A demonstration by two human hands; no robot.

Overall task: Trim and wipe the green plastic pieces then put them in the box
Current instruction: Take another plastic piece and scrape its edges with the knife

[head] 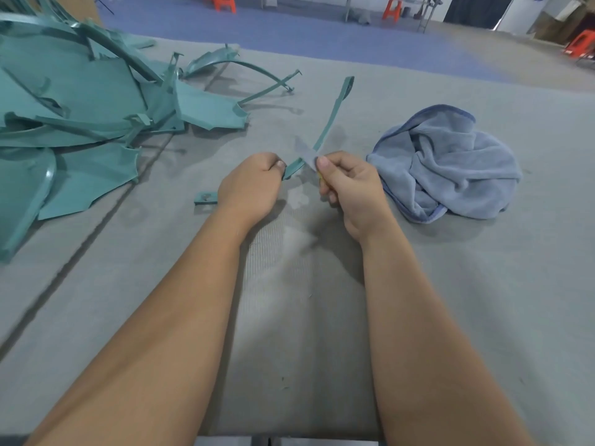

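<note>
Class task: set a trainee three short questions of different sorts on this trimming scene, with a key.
1. True or false: the left hand holds the green strip.
2. Which hand holds the blade?
3. The towel lies: A) on the pile of green pieces, B) right of the hands, C) under the strip.

Key: 1 true; 2 the right hand; 3 B.

Your left hand (249,185) hides the near end of the green strip (325,130) — your right hand (349,191) covers the handle of the blurred blade (306,152). The pile of green plastic pieces (80,101) runs off the left edge.
</note>
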